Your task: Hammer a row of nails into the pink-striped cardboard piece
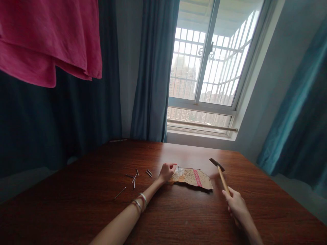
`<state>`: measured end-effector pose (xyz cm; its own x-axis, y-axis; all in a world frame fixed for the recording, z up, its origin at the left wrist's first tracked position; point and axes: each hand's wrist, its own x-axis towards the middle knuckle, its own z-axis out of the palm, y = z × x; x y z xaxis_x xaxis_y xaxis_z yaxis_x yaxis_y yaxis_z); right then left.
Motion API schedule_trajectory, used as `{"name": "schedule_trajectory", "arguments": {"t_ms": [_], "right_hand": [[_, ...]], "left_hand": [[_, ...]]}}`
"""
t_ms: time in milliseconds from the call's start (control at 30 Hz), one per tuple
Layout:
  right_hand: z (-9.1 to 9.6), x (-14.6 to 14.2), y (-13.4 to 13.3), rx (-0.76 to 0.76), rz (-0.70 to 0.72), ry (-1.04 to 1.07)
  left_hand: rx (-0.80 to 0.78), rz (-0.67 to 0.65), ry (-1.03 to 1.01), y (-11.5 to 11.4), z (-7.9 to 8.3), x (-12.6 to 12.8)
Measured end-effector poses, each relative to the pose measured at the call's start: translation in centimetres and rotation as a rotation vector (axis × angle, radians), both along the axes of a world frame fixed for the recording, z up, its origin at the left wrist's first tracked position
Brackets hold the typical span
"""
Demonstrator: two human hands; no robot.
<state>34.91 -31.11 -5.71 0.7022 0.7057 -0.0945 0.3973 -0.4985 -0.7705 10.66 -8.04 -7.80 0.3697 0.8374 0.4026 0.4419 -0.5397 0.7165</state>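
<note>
1. Just right of the left hand (167, 172), from its fingertips outward, lies the cardboard (190, 177) on the table (189, 217).
2. The left forearm slants in from below, bracelets (138, 205) well behind the fingers; index finger and thumb point right, the gap between them narrow.
3. The right hand (236, 203), well to the right, curls its fingers round the hammer (222, 177), whose head tilts ahead of them, apart from the cardboard.
4. A thin upright line (178, 168) shows just beyond the left fingertips; whether they pinch it, I cannot tell. The left hand partly hides the cardboard's left end; both forearms are cut off below.
5. Left of the left fingers, slim, straight nails (134, 178) lie scattered.
6. The cardboard is ragged-edged and speckled, with a pink band; the hammer has a pale wooden handle and dark head; the table shows reddish-brown grain.
</note>
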Motion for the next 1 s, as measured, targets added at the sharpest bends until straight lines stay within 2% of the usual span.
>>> {"name": "schedule_trajectory", "arguments": {"t_ms": [133,367,733,867,1000], "right_hand": [[-0.9,1.0,-0.3,-0.095,-0.022,-0.036],[-1.8,1.4,-0.3,-0.129,0.043,-0.139],[-1.6,2.1,-0.2,-0.211,0.107,-0.348],[-1.4,1.4,-0.5,-0.286,0.116,-0.505],[-1.1,-0.7,-0.7,-0.361,0.022,-0.8]], "left_hand": [[0.04,0.003,-0.052,0.0,0.1,-0.2],[0.034,0.01,-0.077,0.1,0.0,-0.2],[0.01,0.037,-0.075,0.1,0.0,-0.4],[0.014,0.04,-0.081,0.2,-0.1,-0.4],[0.023,0.049,-0.082,0.3,-0.2,-0.5]]}}
